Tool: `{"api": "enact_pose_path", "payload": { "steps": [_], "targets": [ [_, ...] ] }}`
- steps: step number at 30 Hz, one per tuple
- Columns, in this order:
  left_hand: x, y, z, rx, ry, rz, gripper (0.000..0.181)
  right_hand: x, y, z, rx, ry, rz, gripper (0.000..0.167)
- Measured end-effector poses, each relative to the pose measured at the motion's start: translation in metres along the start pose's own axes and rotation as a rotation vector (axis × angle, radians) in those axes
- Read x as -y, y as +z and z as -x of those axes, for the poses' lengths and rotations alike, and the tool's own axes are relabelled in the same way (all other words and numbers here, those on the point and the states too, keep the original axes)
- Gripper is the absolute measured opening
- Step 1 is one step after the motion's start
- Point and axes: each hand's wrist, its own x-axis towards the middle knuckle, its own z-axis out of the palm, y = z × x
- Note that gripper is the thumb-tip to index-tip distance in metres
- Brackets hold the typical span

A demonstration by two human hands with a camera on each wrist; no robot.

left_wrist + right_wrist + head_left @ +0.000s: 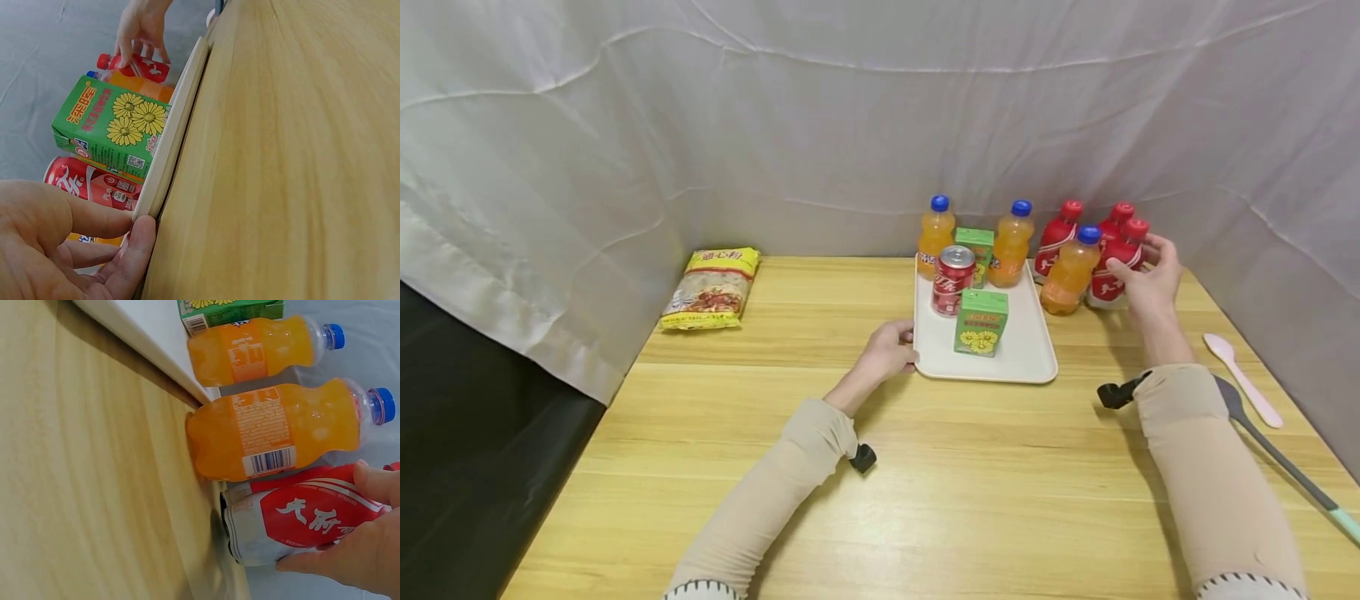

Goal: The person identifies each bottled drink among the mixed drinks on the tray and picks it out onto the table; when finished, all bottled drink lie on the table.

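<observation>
Our right hand [1156, 279] is clasped round the upper part of a red-capped Tianfu bottle [1112, 279] close to the far right corner of the wooden tabletop [805, 350]; we cannot tell whether the bottle's base touches the wood. Our left hand [886, 350] pinches the left rim of a white tray [1028, 357], just above the tray's near left corner. This tray sits by the tabletop's far edge, right of its middle. On it, a green flower-printed drink carton [981, 323] stands nearest us, with a red cola can [951, 283] behind and to its left. Farther back, a second green carton [976, 242] stands between two blue-capped orange soda bottles [1012, 246], one at each far corner of the tray. Just beyond the tray's right edge, a third orange soda bottle [1070, 275] stands on the wood, with two more red-capped bottles [1057, 237] behind it. By the tabletop's right edge lie a pale pink spoon [1243, 379] and a grey utensil [1292, 462] with a mint-green end, partly hidden by our sleeve. At the far left corner rests a yellow bag of macaroni [711, 287].
</observation>
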Motion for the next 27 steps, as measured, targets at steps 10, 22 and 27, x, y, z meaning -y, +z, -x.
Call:
{"api": "enact_pose_path", "payload": {
  "steps": [10, 22, 27],
  "targets": [
    [-0.0001, 0.0003, -0.0007, -0.001, -0.003, -0.005, 0.073, -0.0059, -0.0017, -0.0004, -0.005, 0.046, 0.025, 0.069],
    [-0.0014, -0.0006, 0.0002, -0.025, 0.03, -0.027, 0.069, 0.0002, -0.001, 0.0012, 0.08, 0.036, 0.245, 0.069],
    [0.0024, 0.0004, 0.0017, -0.016, 0.039, -0.018, 0.068, 0.0004, -0.0071, 0.0037, 0.091, 0.057, 0.276, 0.074]
  ]
}}
